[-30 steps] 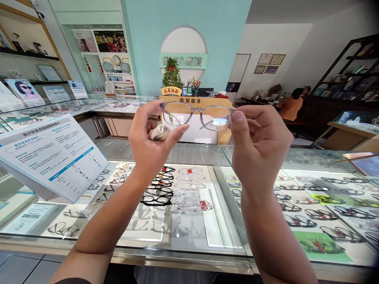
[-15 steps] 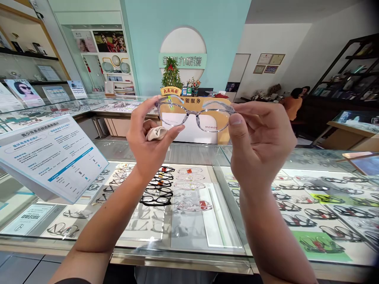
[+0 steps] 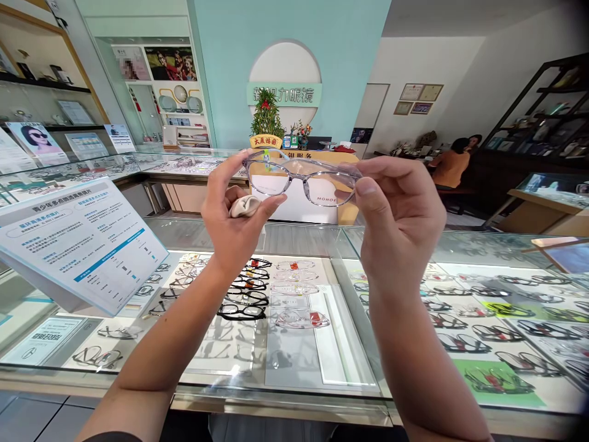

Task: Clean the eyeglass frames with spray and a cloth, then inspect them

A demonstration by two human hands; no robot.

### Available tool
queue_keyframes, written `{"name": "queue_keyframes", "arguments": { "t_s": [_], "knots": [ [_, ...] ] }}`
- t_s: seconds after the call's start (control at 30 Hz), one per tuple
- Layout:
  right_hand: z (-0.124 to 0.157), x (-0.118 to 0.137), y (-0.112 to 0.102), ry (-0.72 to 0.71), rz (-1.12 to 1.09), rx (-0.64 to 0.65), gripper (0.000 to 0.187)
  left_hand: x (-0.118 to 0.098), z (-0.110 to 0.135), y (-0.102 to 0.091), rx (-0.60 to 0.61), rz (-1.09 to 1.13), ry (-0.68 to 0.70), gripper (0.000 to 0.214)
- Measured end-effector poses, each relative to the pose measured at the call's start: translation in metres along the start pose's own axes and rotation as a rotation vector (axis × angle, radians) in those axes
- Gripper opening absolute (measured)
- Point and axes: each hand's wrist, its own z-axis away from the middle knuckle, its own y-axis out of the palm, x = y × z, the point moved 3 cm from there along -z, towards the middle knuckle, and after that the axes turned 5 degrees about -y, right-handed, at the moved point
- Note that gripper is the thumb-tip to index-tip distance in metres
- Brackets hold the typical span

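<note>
I hold a pair of clear-framed glasses point(image 3: 301, 180) up at chest height over a glass display counter point(image 3: 294, 393). My left hand point(image 3: 232, 212) pinches the frame's left rim between thumb and forefinger, and a small beige cloth point(image 3: 243, 205) is tucked in its palm. My right hand point(image 3: 398, 215) pinches the right end of the frame by the hinge. The lenses face away from me, tilted slightly down to the right.
The counter holds rows of spectacle frames point(image 3: 248, 288) under glass. A tilted printed sign point(image 3: 78, 239) stands at the left. A cashier desk point(image 3: 299, 184) with a small plant point(image 3: 267, 120) is behind. A person in orange point(image 3: 448, 166) sits at the far right.
The glasses rose a little and tilted, the left side now higher. Both hands kept their pinch and shifted slightly upward.
</note>
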Motion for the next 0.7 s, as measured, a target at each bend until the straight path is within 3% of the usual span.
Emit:
{"name": "queue_keyframes", "arguments": {
  "t_s": [0.33,0.7],
  "knots": [
    [-0.003,-0.002,0.001,0.07,-0.336,-0.017,0.022,-0.011,-0.001,-0.002,-0.031,0.174,-0.096,0.061],
    [-0.005,-0.003,0.001,0.109,-0.365,-0.014,0.017,0.001,0.004,-0.001,0.031,0.171,-0.173,0.072]
  ]
}}
